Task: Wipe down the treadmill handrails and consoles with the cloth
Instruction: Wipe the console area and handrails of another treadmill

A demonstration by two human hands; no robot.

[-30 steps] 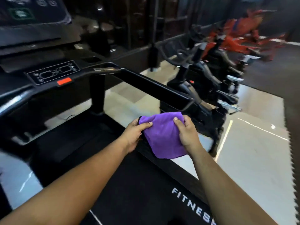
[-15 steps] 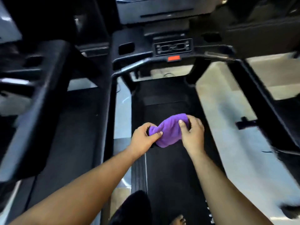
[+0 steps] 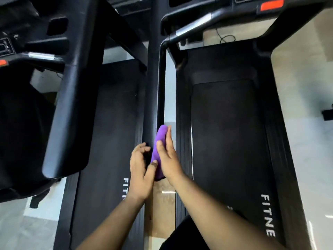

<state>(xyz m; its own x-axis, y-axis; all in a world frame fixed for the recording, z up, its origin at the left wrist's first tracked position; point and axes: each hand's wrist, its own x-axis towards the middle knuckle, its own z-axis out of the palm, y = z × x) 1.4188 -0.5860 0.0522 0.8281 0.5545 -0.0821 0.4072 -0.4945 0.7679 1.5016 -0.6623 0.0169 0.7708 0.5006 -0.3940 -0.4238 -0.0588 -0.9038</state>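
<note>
pale tiled floor [image 3: 306,105] runs under two black treadmills standing side by side, with a narrow strip of it showing between them. nearest, two bare forearms reach in from the bottom edge. the right-hand treadmill belt [image 3: 228,141] carries white lettering near its right side, partly cut off, and the left treadmill's belt [image 3: 111,132] shows the start of the same lettering beside the left wrist. the left hand [image 3: 140,170] sits at the near end of a dark handrail [image 3: 153,78], its fingers loosely curled by the rail's left side and its thumb laid against the purple cloth [image 3: 159,141], pinching it. the right hand [image 3: 167,156] lies with straight fingers flat along the cloth's right side, pressing it against the rail. the cloth is bunched into a narrow upright roll between the two hands, touching the rail's near end. a second, broader handrail [image 3: 72,87] slants down at the left, blurred. farther off, a silver-tipped grip bar [image 3: 194,24] curves across the right treadmill's front, and a red button [image 3: 272,5] shows on its console at the top edge. another red button [image 3: 2,62] peeks at the far left.
</note>
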